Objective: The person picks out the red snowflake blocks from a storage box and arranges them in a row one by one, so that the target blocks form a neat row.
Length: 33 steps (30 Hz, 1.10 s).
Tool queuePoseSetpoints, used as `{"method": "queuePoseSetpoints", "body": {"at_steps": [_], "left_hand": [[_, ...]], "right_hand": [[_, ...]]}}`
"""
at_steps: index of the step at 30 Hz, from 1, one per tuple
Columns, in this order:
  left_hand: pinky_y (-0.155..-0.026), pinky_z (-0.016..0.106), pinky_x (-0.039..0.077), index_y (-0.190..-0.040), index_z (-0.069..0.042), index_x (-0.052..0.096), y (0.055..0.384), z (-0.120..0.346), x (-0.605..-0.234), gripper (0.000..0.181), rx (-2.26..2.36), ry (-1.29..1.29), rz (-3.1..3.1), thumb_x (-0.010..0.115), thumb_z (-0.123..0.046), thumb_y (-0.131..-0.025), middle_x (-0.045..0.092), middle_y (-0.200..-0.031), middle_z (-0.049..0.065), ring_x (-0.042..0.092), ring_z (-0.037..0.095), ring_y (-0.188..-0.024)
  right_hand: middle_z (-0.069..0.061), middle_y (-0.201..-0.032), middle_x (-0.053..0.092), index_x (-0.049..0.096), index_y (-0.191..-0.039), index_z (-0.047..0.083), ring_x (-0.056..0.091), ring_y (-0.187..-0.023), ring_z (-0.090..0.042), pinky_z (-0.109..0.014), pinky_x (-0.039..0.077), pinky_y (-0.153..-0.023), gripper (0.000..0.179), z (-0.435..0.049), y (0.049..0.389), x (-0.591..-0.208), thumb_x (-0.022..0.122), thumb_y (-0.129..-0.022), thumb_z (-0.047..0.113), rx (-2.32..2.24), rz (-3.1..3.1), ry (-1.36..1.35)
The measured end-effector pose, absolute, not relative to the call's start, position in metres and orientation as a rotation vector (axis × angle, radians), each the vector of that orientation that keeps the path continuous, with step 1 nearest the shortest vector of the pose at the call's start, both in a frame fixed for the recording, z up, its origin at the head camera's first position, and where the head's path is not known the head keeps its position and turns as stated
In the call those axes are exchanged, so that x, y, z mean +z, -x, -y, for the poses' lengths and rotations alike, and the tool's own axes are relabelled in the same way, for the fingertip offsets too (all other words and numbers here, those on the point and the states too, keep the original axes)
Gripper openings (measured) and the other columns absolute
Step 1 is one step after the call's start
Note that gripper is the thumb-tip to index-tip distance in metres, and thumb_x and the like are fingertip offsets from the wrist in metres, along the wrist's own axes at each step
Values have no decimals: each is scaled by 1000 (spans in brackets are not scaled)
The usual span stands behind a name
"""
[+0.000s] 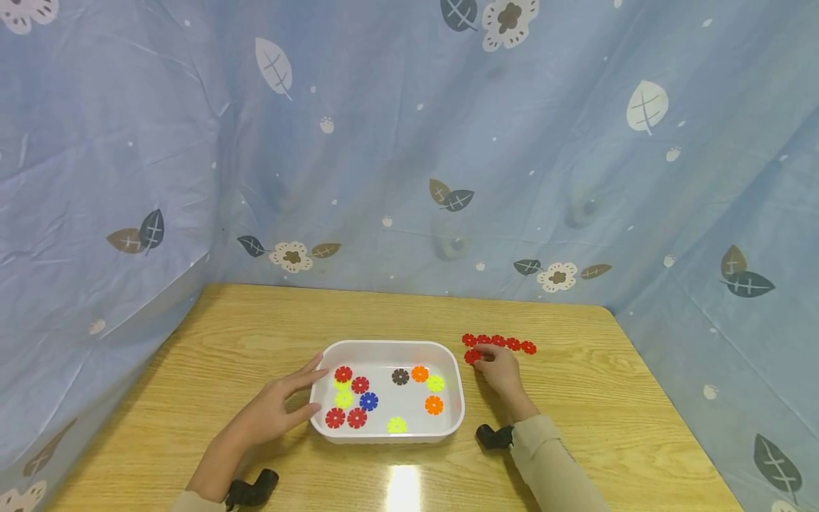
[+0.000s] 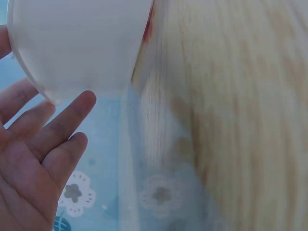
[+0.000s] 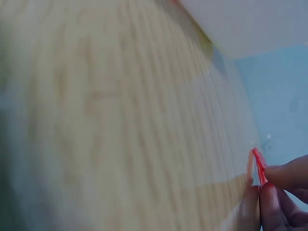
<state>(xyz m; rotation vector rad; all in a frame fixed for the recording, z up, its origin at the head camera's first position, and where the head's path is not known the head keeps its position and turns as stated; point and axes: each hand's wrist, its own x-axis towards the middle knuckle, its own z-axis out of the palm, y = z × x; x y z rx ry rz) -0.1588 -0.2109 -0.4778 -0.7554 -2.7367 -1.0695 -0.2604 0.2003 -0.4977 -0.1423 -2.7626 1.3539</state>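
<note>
My right hand (image 1: 502, 371) pinches a red notched disc (image 1: 472, 357) between thumb and fingertips, just right of the white tray (image 1: 451, 424). In the right wrist view that red disc (image 3: 258, 166) is tilted, with one edge close to the table. Behind it lies a row of several red discs (image 1: 498, 340) on the wood. My left hand (image 1: 275, 409) rests at the tray's left end, its fingers spread along the rim; in the left wrist view the fingers (image 2: 67, 122) look extended against the tray's outer wall (image 2: 82, 48).
Inside the tray lie red discs (image 1: 357, 418), yellow discs (image 1: 397, 425), orange discs (image 1: 434, 405), a blue disc (image 1: 368, 402) and a brown disc (image 1: 400, 377). The wooden table (image 1: 614, 398) meets a patterned blue cloth (image 1: 397, 178) at its back and sides.
</note>
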Motion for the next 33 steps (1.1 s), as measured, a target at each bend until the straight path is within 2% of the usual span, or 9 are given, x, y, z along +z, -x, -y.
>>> {"method": "queuePoseSetpoints", "body": {"at_steps": [4, 10, 12, 17, 33], "left_hand": [[-102, 56, 39, -138, -13, 51, 159, 211, -477, 53, -1065, 766, 2733, 66, -27, -89, 32, -153, 10, 40, 33, -134], [-103, 56, 39, -138, -12, 51, 159, 210, -476, 54, -1063, 764, 2737, 66, -26, -89, 33, -153, 10, 40, 33, -134], [-103, 56, 39, -138, -12, 51, 159, 210, -476, 54, -1057, 759, 2740, 66, -26, -88, 33, -153, 11, 40, 33, -134], [-103, 56, 39, -137, -12, 52, 159, 211, -475, 54, -1041, 757, 2740, 67, -26, -88, 33, -152, 12, 40, 34, -133], [-102, 55, 40, -137, -11, 52, 159, 210, -474, 53, -1028, 779, 2719, 67, -25, -88, 34, -151, 14, 42, 34, -132]], "right_hand": [[-19, -110, 66, 66, -115, -2, 61, -100, -29, -38, 55, -82, 33, -200, 260, -498, 64, -83, 1, 1351, 2758, 114], [-19, -113, 65, 63, -119, -2, 61, -103, -30, -28, 55, -76, 35, -201, 259, -497, 64, -84, 3, 1428, 2719, 169], [-19, -116, 64, 61, -121, -1, 60, -107, -30, -30, 55, -80, 36, -201, 257, -494, 63, -86, 6, 1462, 2703, 184], [-20, -123, 61, 60, -124, 0, 57, -114, -32, -42, 52, -93, 37, -198, 252, -481, 63, -88, 9, 1520, 2649, 121], [-21, -119, 63, 61, -118, -3, 60, -111, -32, -44, 49, -98, 33, -137, 216, -423, 66, -85, -1, 1687, 2525, -242]]}}
